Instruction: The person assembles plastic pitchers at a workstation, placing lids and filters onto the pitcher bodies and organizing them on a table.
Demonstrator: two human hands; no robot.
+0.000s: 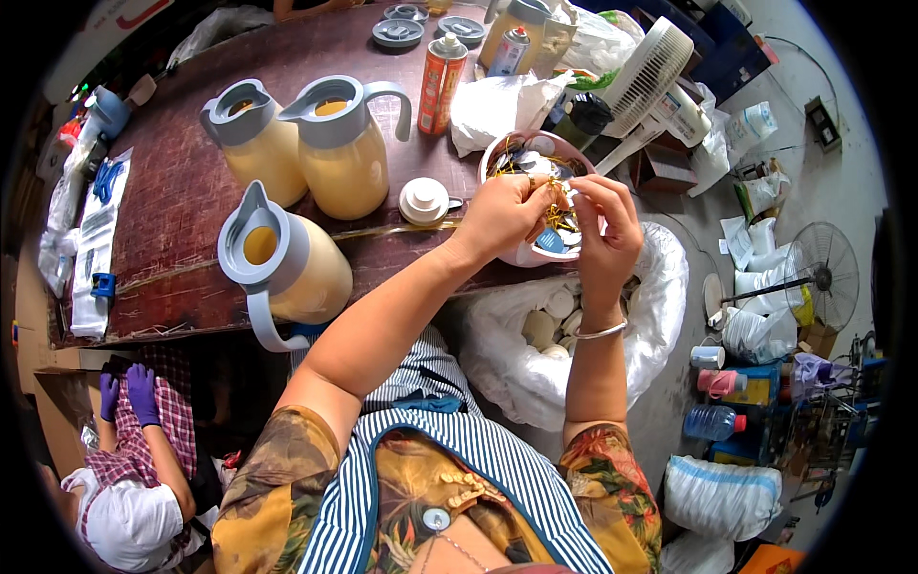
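Observation:
My left hand [505, 212] and my right hand [602, 225] meet over a pink bowl [505, 151] at the edge of a dark brown table [182, 182]. The bowl holds small metal discs and yellow cord pieces. Both hands pinch a small part with yellow strands between their fingertips; what exactly it is I cannot tell. A silver bangle sits on my right wrist. A small white lid [424, 201] lies on the table just left of my left hand.
Three cream jugs with grey-blue tops [330, 153] stand on the table, with an orange spray can [441, 84] behind. A white bag of cream lids [555, 325] sits below the bowl. A white fan [650, 72] stands at the right. Another person in purple gloves [134, 392] sits lower left.

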